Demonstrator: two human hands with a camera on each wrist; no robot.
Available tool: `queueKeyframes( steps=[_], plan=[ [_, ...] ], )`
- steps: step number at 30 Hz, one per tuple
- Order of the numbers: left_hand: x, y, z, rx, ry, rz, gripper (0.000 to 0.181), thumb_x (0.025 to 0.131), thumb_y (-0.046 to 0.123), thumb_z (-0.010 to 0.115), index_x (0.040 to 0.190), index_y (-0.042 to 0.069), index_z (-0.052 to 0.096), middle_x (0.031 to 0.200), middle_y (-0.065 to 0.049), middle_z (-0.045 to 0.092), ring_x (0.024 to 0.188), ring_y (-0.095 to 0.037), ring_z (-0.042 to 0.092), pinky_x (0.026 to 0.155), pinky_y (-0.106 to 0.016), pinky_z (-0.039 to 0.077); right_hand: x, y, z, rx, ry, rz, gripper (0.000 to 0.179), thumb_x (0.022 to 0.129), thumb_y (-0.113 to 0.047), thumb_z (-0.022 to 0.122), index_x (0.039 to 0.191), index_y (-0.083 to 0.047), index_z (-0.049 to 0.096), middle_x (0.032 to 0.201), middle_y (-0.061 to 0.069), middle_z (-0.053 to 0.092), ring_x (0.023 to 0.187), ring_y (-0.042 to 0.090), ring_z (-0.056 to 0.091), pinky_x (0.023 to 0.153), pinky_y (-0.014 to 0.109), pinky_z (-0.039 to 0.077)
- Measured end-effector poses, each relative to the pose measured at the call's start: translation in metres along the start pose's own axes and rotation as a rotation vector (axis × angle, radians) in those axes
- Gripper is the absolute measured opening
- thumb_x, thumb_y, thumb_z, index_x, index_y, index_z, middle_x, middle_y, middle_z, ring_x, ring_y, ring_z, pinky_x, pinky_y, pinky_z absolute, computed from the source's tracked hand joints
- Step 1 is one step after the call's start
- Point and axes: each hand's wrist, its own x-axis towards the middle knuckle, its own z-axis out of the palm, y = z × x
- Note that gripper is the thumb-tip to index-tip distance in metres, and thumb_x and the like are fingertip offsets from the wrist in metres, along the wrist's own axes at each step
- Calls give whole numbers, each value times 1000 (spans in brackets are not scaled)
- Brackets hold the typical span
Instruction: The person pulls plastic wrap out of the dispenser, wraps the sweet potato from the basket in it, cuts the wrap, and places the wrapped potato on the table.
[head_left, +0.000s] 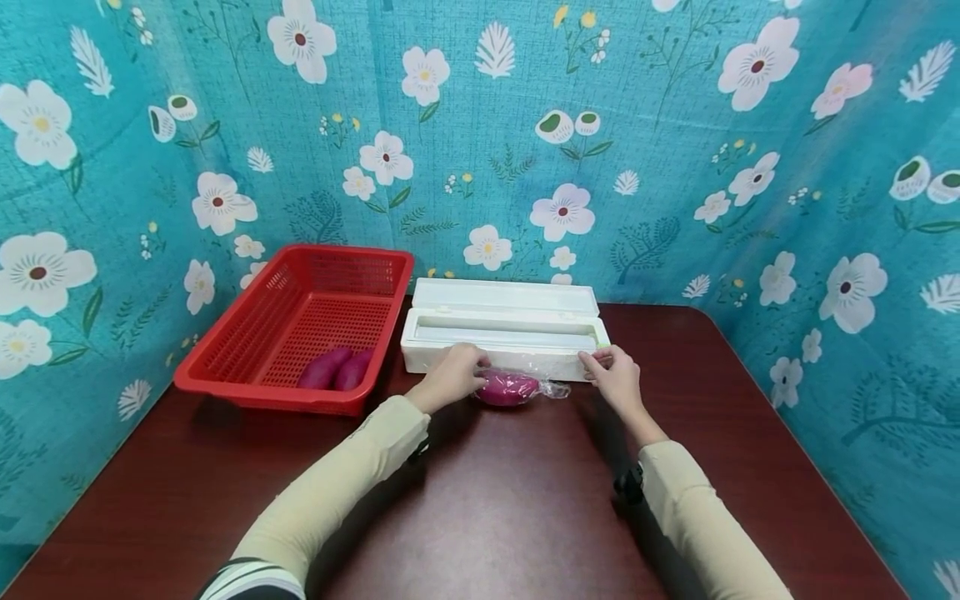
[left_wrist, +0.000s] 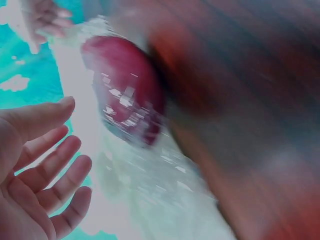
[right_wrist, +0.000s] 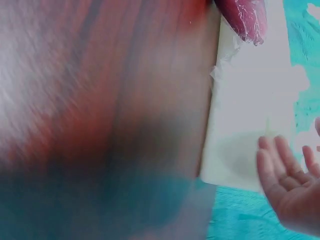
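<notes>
A purple sweet potato (head_left: 506,389) in clear cling film lies at the front of a white cling film dispenser (head_left: 442,360), with twisted film sticking out at its right end. The dispenser's lid (head_left: 504,295) stands back, and a pale roll (head_left: 506,337) shows inside. My left hand (head_left: 453,375) is at the left end of the wrapped sweet potato; the left wrist view shows its fingers (left_wrist: 65,155) loosely bent with nothing visible between them. By the dispenser's front right corner is my right hand (head_left: 618,379), its fingers (right_wrist: 282,155) relaxed and holding nothing visible.
To the left, a red plastic basket (head_left: 277,398) holds purple sweet potatoes (head_left: 326,368) at its near end. A dark reddish table (head_left: 517,500) carries everything. Blue flowered cloth (head_left: 465,167) hangs behind and along both sides.
</notes>
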Motion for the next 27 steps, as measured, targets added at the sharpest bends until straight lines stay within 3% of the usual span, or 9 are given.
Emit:
queueKeyframes(
  steps=[4, 6, 8, 11, 13, 18, 22, 27],
  plan=[
    [12, 17, -5, -48, 0, 11, 16, 77, 16, 69, 91, 6, 69, 87, -4, 65, 84, -17, 59, 74, -30, 45, 0, 14, 6, 302, 32, 284, 33, 80, -25, 67, 94, 2, 52, 79, 13, 64, 70, 22, 65, 62, 29, 52],
    [19, 27, -7, -71, -6, 18, 16, 78, 16, 67, 92, 6, 69, 88, -4, 66, 85, -17, 59, 75, -29, 45, 5, 30, 13, 538, 57, 378, 39, 75, -26, 72, 95, -2, 49, 75, 6, 64, 69, 16, 65, 66, 29, 51],
    [25, 36, -9, -81, -5, 29, 16, 79, 16, 66, 92, 6, 69, 88, -3, 66, 85, -17, 59, 74, -28, 45, 6, 30, 16, 737, 80, 482, 36, 76, -21, 72, 94, -4, 46, 71, 3, 63, 68, 14, 65, 69, 29, 50],
    [34, 49, -12, -88, -14, 34, 15, 81, 17, 64, 91, 8, 69, 87, -2, 66, 84, -15, 59, 74, -27, 45, 6, 20, 17, 894, 74, 571, 31, 78, -13, 69, 93, -4, 43, 67, 3, 63, 69, 17, 65, 72, 31, 49],
    [41, 56, -12, -82, -13, 48, 14, 82, 18, 64, 90, 8, 69, 86, -1, 66, 83, -14, 59, 73, -26, 45, 3, 3, 16, 923, 77, 630, 24, 82, -8, 63, 92, -4, 41, 67, 5, 61, 71, 20, 65, 75, 33, 48],
    [60, 69, -7, -93, -3, 86, 13, 83, 19, 63, 89, 10, 70, 85, 1, 66, 82, -11, 59, 73, -22, 45, 3, -1, 20, 941, 110, 661, 24, 81, -12, 65, 87, -4, 44, 66, 6, 62, 70, 20, 65, 71, 32, 50],
    [74, 77, 0, -107, -2, 76, 12, 83, 20, 63, 86, 12, 71, 81, 3, 66, 77, -8, 58, 71, -20, 44, 2, -2, 21, 843, 116, 710, 24, 80, -21, 67, 87, -3, 52, 63, 5, 65, 61, 16, 65, 56, 25, 51],
    [87, 86, 7, -123, -22, 67, 12, 84, 20, 61, 83, 13, 71, 77, 6, 64, 72, -6, 55, 66, -18, 42, 3, -1, 20, 715, 100, 730, 25, 79, -29, 67, 86, -7, 57, 61, 0, 65, 52, 11, 62, 41, 19, 41]
  ],
)
